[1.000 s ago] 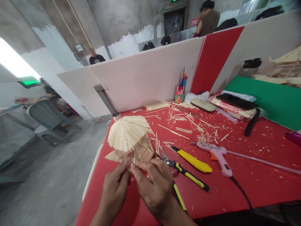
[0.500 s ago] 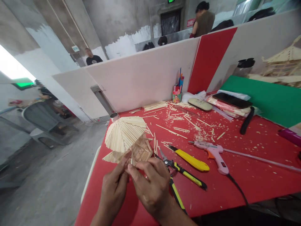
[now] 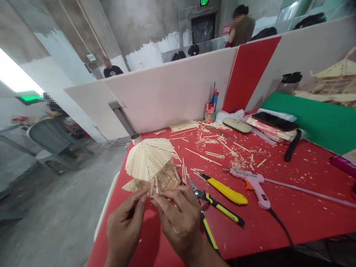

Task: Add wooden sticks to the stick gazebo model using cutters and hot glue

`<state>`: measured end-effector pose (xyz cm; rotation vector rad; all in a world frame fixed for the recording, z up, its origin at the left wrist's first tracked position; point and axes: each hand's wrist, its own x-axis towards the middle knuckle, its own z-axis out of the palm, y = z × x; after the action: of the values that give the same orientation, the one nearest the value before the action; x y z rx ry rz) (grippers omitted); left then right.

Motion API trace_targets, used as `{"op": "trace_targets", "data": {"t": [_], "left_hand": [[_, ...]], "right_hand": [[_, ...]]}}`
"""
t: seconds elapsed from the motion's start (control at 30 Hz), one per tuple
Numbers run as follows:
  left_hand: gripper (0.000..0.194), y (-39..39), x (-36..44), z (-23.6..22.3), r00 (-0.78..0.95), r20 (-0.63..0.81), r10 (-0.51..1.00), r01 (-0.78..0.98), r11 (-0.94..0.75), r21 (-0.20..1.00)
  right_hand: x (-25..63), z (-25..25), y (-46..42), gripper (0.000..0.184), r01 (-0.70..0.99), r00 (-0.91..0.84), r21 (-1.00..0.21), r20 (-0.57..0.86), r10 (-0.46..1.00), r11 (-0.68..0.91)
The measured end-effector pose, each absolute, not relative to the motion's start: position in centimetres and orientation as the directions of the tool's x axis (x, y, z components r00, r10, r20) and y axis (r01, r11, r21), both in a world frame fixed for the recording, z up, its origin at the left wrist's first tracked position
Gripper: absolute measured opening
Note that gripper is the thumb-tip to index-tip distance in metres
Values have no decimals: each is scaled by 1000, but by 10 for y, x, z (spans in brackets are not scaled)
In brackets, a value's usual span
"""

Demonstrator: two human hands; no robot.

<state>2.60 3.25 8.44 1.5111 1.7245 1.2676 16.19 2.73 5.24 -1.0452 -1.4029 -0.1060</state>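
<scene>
A model pavilion built of thin wooden sticks, with a fan-like stick roof, stands at the left side of the red table. Its lower stick base shows under the roof's right edge. My right hand is closed in a pinch on a short wooden stick, which points up toward the model's front. Left of it, my left hand has thumb and forefinger pressed together just before the model's base. Whether anything small is between those fingertips is hidden. The two hands are slightly apart.
Pruning shears, a yellow utility knife and a pink glue gun lie to the right. Loose sticks and shavings litter the red table. Behind are a pen cup and white partition. Several people are beyond.
My left hand has drawn back leftward from my right hand, opening a gap between their fingertips. The right hand keeps its pinch on the stick. The view has shifted slightly.
</scene>
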Motion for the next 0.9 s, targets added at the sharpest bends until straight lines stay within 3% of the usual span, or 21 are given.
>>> {"op": "trace_targets", "data": {"t": [0.07,0.13,0.23,0.3,0.47,0.9], "left_hand": [[20,25,25,78,-281,12,960,247,60,967],[24,17,28,69,-200,-240,950,-97,225,970],[23,12,35,54,50,-517,854,-487,473,734],[16,14,40,47,197,-582,789,-632,556,539],[14,25,48,38,492,-492,719,-706,660,259],[21,38,68,35,739,-206,641,-672,720,-173]], "right_hand": [[162,52,27,16,613,242,-535,828,506,582],[162,52,27,17,608,247,-532,832,497,590],[162,53,25,16,615,222,-508,846,485,603],[162,53,24,16,631,195,-486,854,482,605],[160,53,19,17,685,144,-443,861,488,578],[164,43,11,19,823,33,-292,881,472,487]]}}
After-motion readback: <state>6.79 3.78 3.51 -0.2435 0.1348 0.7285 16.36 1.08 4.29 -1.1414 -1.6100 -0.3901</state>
